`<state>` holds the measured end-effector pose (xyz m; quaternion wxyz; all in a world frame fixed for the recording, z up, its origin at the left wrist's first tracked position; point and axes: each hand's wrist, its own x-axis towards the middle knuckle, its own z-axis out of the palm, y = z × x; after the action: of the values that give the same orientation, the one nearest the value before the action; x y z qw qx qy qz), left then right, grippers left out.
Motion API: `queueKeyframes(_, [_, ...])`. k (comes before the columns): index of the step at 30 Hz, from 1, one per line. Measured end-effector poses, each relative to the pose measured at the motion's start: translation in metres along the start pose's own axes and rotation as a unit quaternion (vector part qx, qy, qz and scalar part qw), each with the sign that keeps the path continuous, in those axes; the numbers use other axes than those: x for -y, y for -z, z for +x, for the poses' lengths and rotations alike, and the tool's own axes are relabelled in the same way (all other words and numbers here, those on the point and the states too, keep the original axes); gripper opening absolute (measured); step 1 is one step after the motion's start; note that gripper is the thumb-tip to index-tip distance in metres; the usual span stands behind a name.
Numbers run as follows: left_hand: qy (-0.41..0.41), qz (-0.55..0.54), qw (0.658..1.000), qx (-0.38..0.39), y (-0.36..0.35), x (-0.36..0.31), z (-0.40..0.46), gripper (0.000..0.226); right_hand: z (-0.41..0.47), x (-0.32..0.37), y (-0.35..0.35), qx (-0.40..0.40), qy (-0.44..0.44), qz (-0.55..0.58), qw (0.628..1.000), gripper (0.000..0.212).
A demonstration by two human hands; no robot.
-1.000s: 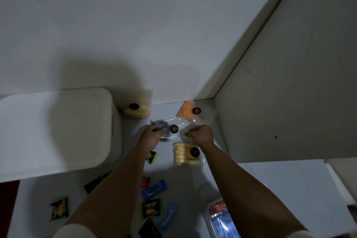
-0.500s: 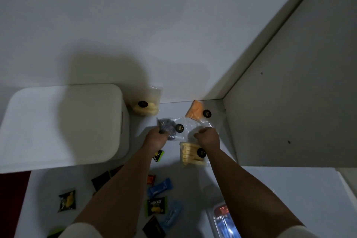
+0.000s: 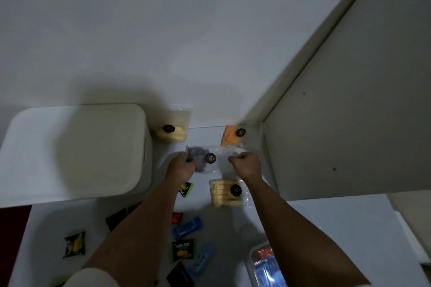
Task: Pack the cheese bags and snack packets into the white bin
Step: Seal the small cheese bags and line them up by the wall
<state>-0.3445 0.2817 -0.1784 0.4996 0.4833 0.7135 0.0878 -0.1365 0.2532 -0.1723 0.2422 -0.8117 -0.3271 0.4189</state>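
Note:
My left hand [image 3: 181, 168] and my right hand [image 3: 247, 165] each grip one end of a clear bag with dark pieces and a black round label [image 3: 210, 158], held just above the table. The white bin [image 3: 77, 149] stands to the left, close to my left hand. A bag of pale cheese [image 3: 172, 131] leans against the wall beside the bin. An orange cheese bag [image 3: 233, 136] lies in the corner behind my right hand. A bag of yellow cheese sticks [image 3: 227, 192] lies under my right wrist. Several small snack packets [image 3: 183, 250] are scattered between my forearms.
A cupboard side panel [image 3: 349, 128] rises close on the right. A clear plastic container with a red and blue pack [image 3: 263, 263] sits at the near right. Another snack packet [image 3: 74, 243] lies at the near left. The wall runs behind everything.
The view has shifted a little, so everything sits slightly more to the right in the frame. Both hands keep their grip on the clear bag, and my hands have drawn a little further apart.

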Motion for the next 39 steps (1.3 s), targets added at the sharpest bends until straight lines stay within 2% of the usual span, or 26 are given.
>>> queueKeyframes(3, [-0.025,0.021,0.999,-0.032,0.007,-0.01,-0.018,0.023,-0.014,0.01,0.009,0.016,0.032,0.057,0.998,0.02])
queueKeyframes(5, [-0.04,0.016,0.998,-0.037,0.013,-0.017,-0.031,0.026,-0.029,0.018,0.013,0.049,0.069,0.1,0.991,0.024])
queueKeyframes(7, [-0.054,-0.051,0.997,-0.021,0.02,-0.025,-0.047,0.036,-0.049,0.027,0.014,0.078,0.113,0.115,0.984,0.022])
queueKeyframes(10, [-0.073,-0.199,0.977,0.012,0.035,-0.041,-0.08,0.043,-0.08,0.04,0.014,0.098,0.155,0.119,0.976,0.013])
queueKeyframes(13, [-0.089,-0.236,0.967,0.038,0.05,-0.051,-0.114,0.044,-0.113,0.049,0.014,0.099,0.2,0.092,0.97,0.008])
queueKeyframes(15, [-0.095,-0.225,0.968,0.05,0.058,-0.051,-0.135,0.044,-0.136,0.052,0.016,0.094,0.224,0.087,0.966,0.006])
queueKeyframes(19, [-0.114,-0.191,0.973,0.059,0.064,-0.039,-0.17,0.026,-0.176,0.047,0.022,0.081,0.251,0.089,0.96,0.003])
queueKeyframes(25, [-0.13,-0.14,0.978,0.083,0.062,-0.001,-0.208,0.02,-0.224,0.026,0.007,0.06,0.265,0.079,0.959,0.019])
queueKeyframes(32, [-0.195,-0.065,0.973,0.103,0.054,0.04,-0.236,0.021,-0.264,0.003,-0.012,-0.037,0.22,0.032,0.974,0.021])
queueKeyframes(35, [-0.209,-0.046,0.973,0.083,0.051,0.047,-0.244,0.023,-0.273,-0.002,-0.009,-0.06,0.213,0.021,0.975,0.02])
queueKeyframes(39, [-0.208,-0.039,0.977,0.013,0.045,0.05,-0.25,0.025,-0.277,-0.007,0.002,-0.08,0.21,0.024,0.974,0.03])
